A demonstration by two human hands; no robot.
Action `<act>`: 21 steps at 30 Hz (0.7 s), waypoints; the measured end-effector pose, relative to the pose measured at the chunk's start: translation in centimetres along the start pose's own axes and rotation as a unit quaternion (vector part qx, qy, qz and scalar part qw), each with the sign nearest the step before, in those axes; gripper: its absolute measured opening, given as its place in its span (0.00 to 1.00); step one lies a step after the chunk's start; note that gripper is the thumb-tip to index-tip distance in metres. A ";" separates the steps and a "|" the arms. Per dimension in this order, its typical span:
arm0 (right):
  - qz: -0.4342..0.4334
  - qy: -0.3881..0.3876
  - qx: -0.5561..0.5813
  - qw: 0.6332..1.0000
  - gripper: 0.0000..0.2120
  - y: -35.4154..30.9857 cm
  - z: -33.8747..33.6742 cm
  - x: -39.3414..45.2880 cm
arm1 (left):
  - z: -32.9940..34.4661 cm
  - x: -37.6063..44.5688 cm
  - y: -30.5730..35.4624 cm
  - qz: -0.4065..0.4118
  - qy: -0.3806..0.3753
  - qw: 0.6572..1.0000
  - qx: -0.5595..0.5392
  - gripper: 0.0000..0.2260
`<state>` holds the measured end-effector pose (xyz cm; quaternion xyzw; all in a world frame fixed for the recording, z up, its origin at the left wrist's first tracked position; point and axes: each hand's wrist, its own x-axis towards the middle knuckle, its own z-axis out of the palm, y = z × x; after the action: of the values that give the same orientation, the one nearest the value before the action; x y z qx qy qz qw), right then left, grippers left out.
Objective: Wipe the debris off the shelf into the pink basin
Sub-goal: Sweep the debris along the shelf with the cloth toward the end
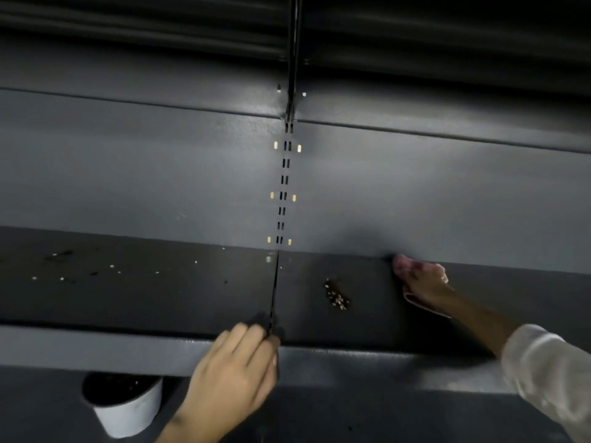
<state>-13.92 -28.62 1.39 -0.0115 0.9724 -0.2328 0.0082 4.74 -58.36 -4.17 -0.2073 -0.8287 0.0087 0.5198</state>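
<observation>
A small heap of brown and pale debris [335, 297] lies on the dark grey shelf [192, 298], just right of the seam between two shelf panels. My right hand [422, 286] reaches to the shelf's back corner, right of the heap, and presses a pale cloth [425, 307] flat under the palm. My left hand [233, 372] is at the front, its fingers curled over the shelf's front lip at the seam. Below the lip on the left stands a pale round basin [128, 410] with dark bits inside; its colour is unclear in this dim light.
Scattered pale crumbs [112, 266] dot the left shelf panel. A slotted upright [283, 187] runs up the grey back wall. Another shelf's underside [160, 27] hangs overhead. A lower grey surface [383, 417] lies beneath the shelf lip.
</observation>
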 end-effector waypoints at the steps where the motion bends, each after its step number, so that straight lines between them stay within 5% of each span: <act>1: -0.014 -0.004 -0.015 1.000 0.20 -0.7 0.3 0.6 | 0.2 0.0 0.0 0.001 0.007 1.000 -0.001 0.19; 11: -0.255 -0.107 0.075 0.958 0.15 -7.5 4.0 -0.6 | 0.5 0.3 0.1 0.006 0.043 0.999 -0.014 0.11; 16: -0.213 -0.012 0.133 0.968 0.17 -4.5 0.4 2.5 | 0.2 0.6 0.4 -0.012 0.023 1.000 -0.015 0.22; 21: -0.211 -0.086 0.115 0.967 0.18 -6.0 1.6 4.2 | -0.7 0.5 1.1 -0.051 -0.038 0.998 -0.014 0.25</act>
<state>-17.98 -34.78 2.67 -0.2356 0.9102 -0.3379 0.0435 5.49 -57.34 -3.63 -0.1716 -0.8573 -0.0217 0.4850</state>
